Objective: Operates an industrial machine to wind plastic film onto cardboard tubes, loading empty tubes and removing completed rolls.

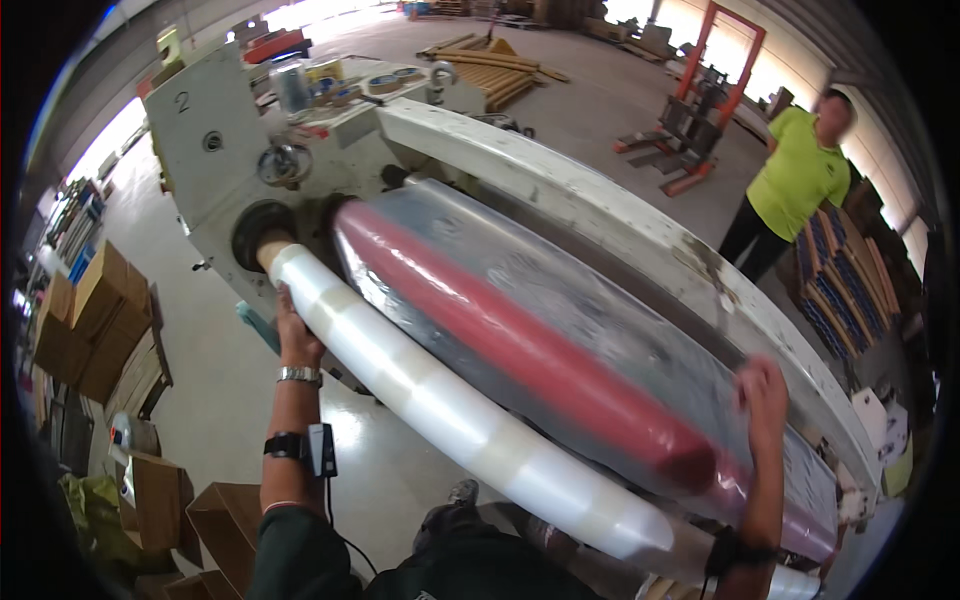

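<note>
The person is standing over a large winding machine (215, 130), a cream-coloured steel frame whose curved beam (600, 215) is arching from the upper left toward the lower right. In front of the beam a long red roller (520, 345) is lying along the machine, and a sheet of clear plastic film (610, 340) is draping over it, glossy and wrinkled.

Below the red roller, a long roll of white stretch film (450, 415) is running parallel to it. Its brown cardboard core (268, 250) is showing at the far end, just beside a dark round socket in the machine's end plate.

The left hand (295, 335) is pressing against the underside of the white roll near the core end, fingers curling up around it, so it is closing on the roll rather than hanging free. A metal wristband and a black strap with a small device are sitting on that forearm. The right hand (762, 385) is reaching up at the other end and is touching the clear film over the red roller; it is blurred, so I cannot tell whether the fingers are gripping the film or just lying flat on it.

Cardboard boxes (95, 320) are stacked on the floor at the left. A person in a lime-green shirt (800, 170) is standing well apart at the upper right, near a red pallet stacker (705, 95) and stacked wooden planks (495, 70).
</note>
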Motion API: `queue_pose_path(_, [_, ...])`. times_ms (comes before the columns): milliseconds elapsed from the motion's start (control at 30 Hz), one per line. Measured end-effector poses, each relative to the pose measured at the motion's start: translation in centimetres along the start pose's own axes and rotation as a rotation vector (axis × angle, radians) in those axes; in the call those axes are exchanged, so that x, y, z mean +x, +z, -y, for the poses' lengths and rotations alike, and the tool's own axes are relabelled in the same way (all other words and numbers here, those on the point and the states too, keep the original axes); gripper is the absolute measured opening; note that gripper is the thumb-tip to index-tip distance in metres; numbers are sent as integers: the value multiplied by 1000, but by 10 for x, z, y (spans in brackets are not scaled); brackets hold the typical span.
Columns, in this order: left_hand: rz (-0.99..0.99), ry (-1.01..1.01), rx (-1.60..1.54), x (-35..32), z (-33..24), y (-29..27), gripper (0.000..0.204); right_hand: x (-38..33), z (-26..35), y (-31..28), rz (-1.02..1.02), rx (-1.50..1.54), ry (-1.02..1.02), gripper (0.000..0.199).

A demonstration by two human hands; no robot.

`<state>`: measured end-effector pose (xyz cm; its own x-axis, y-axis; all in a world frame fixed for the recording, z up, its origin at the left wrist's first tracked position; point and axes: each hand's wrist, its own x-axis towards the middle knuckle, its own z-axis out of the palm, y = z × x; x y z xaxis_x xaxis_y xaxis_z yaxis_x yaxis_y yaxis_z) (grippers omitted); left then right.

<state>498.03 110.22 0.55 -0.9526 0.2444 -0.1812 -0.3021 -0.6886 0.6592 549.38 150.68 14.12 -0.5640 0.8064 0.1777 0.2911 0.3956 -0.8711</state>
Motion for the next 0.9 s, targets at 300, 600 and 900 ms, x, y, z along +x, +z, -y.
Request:
queue_pose_path(300, [15,44,38,46,-35,-24,48,-195,50,51,414,-1031,-424,55])
queue_pose_path(600, [251,-102,219,76,-1,-56,57,-124,-11,-2,1225,-130,342,87])
queue_pose_path(900, [235,123,966,14,138,11,60,-211,11,-21,429,-656,-73,86])
